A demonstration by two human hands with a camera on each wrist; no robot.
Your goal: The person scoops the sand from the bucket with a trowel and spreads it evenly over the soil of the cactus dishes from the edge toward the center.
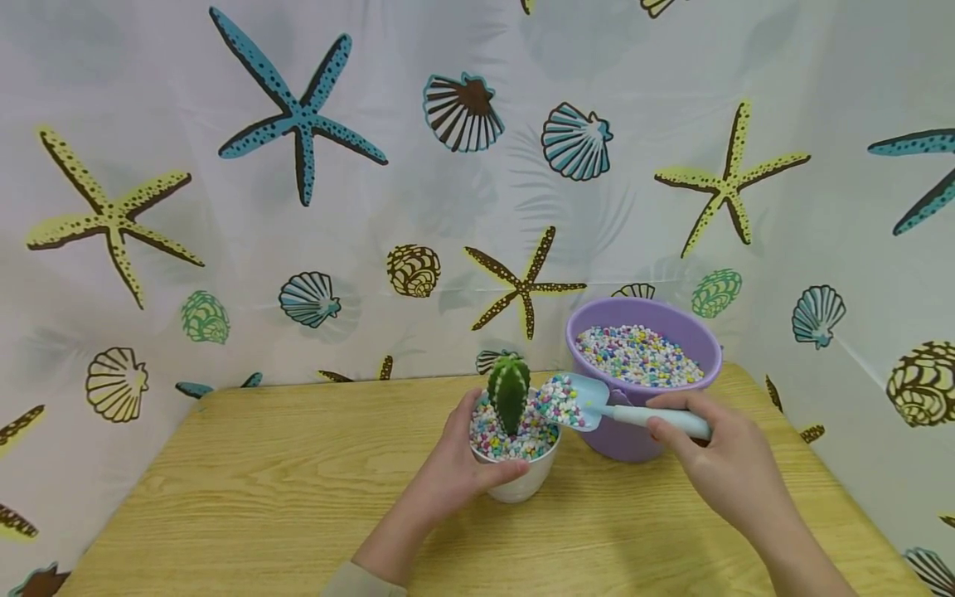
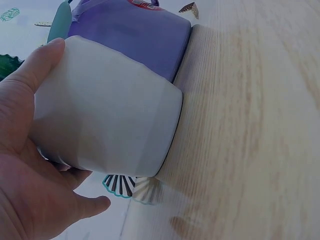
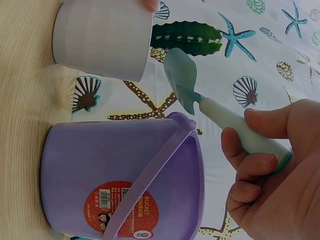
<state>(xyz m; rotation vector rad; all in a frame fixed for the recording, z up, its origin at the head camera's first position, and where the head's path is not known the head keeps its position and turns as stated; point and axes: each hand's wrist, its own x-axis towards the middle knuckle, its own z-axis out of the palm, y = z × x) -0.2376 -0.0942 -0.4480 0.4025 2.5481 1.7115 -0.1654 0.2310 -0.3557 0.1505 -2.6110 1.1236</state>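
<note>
A small green cactus (image 1: 510, 398) stands in a white pot (image 1: 520, 484) filled with multicoloured beads. My left hand (image 1: 464, 461) grips this pot, thumb across the near side and fingers round the left side. In the left wrist view the pot's smooth wall (image 2: 110, 107) sits on the wood. My right hand (image 1: 727, 454) holds a light blue toy shovel (image 1: 593, 405) by its pale handle. Beads (image 1: 559, 400) lie in the scoop, whose tip overlaps the pot's right rim in the head view. The right wrist view shows the scoop's underside and fingers wrapped round the handle.
Right behind the shovel stands a purple bucket (image 1: 622, 435) holding many similar beads (image 1: 637, 355). Its handle (image 3: 150, 180) hangs down across a red label. The wooden table (image 1: 298, 464) backs onto a white cloth (image 1: 358, 199) printed with starfish and shells.
</note>
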